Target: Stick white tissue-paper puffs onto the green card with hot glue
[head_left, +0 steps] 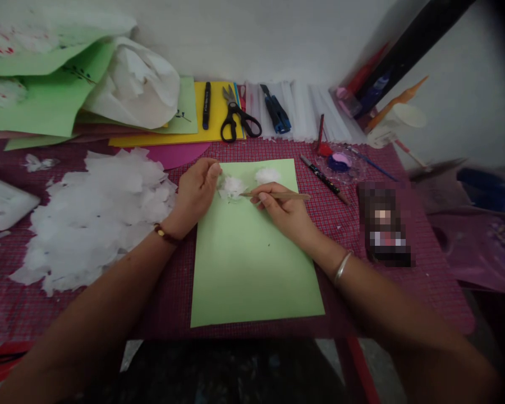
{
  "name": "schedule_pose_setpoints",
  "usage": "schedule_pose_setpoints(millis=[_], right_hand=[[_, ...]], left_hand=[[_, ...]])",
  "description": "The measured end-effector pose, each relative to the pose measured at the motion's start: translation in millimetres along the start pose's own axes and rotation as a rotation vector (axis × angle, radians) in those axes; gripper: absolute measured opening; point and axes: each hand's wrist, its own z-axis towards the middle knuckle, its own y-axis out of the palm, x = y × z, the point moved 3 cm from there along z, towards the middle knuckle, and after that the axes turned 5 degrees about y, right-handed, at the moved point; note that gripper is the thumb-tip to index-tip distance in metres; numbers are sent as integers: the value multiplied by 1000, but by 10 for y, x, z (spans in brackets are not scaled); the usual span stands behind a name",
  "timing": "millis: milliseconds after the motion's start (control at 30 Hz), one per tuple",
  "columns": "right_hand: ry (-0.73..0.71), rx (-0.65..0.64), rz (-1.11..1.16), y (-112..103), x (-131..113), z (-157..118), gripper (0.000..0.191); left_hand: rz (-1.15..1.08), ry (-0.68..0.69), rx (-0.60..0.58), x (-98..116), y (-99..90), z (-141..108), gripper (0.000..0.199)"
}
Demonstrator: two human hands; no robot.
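A light green sheet lies on the checked tablecloth. Near its top are two fluffy white tufts, one on the left and one on the right. My right hand grips a thin wooden stick, whose tip touches the left tuft. My left hand is at the sheet's upper left edge, its fingers curled together beside the left tuft; whatever they hold, if anything, is hidden. A large pile of white paper pieces spreads to the left of the sheet.
Scissors, a black marker and a blue cutter lie along the back. At the right are a pen, a paint dish and a blurred dark object. Green papers are stacked back left.
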Motion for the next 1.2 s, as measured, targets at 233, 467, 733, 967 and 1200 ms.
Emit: schedule_pose_setpoints(millis=[233,467,733,967,1200], right_hand=[[32,11,-27,25,-43,12,21],[46,58,-2,20,-80,6,21],[208,282,304,-91,-28,-19,31],[227,289,379,-125,-49,-41,26],[243,163,343,-52,-121,-100,11]], left_hand=[[27,-32,-71,41,-28,8,34],[20,-14,-5,-20,29,15,31],[-19,3,22,-51,50,4,24],[-193,-86,-31,81,-235,126,22],[-73,-111,-147,137,-1312,-121,6]])
